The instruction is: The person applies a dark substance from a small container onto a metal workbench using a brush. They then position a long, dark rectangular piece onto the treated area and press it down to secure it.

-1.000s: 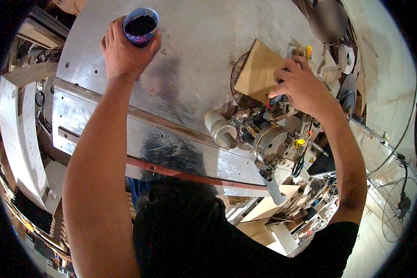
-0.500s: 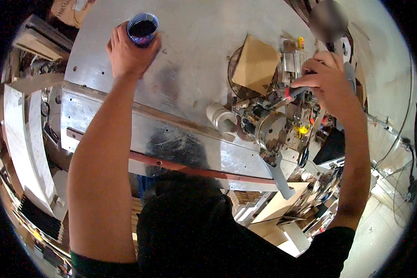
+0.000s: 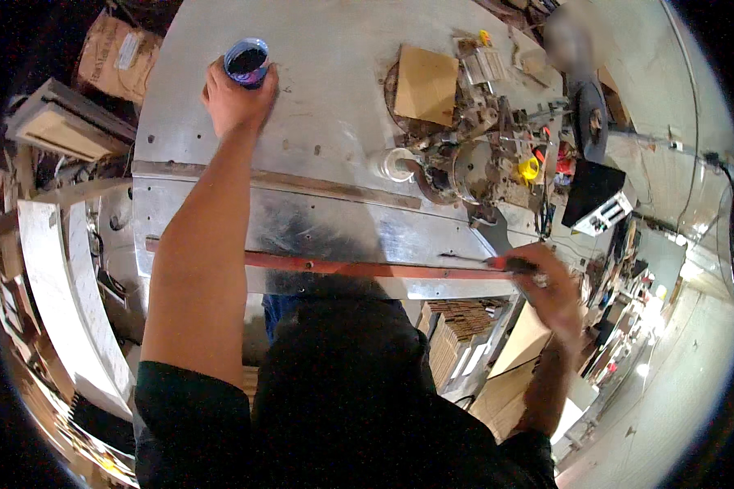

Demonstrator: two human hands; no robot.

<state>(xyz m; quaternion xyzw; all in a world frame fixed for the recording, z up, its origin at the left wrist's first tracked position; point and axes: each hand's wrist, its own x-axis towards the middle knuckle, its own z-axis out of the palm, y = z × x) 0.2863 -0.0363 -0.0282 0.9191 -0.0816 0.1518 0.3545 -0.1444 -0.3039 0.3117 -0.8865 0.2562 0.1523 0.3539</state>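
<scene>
Grey desk (image 3: 334,122), far left: the left hand (image 3: 238,99) wraps a dark-filled cup (image 3: 247,65), likely light and spillable, best held low; by the near right corner, the right hand (image 3: 549,287) grips a slim, probably stiff tool (image 3: 499,262) by its handle.

The cup (image 3: 256,81) is a small, round, open-topped thing with a bluish, see-through rim and purple on its side, and I can see dark stuff (image 3: 246,60) inside it. It's gripped around its near side, mouth up, well back from the metal table's (image 3: 334,106) near edge and closer to the left edge than the right; whether its base touches the surface I can't tell. The slim hand tool (image 3: 496,262) has a thin dark shaft and a black-and-red handle, and it's held roughly level by the near right corner, shaft pointing left along the near edge.
</scene>
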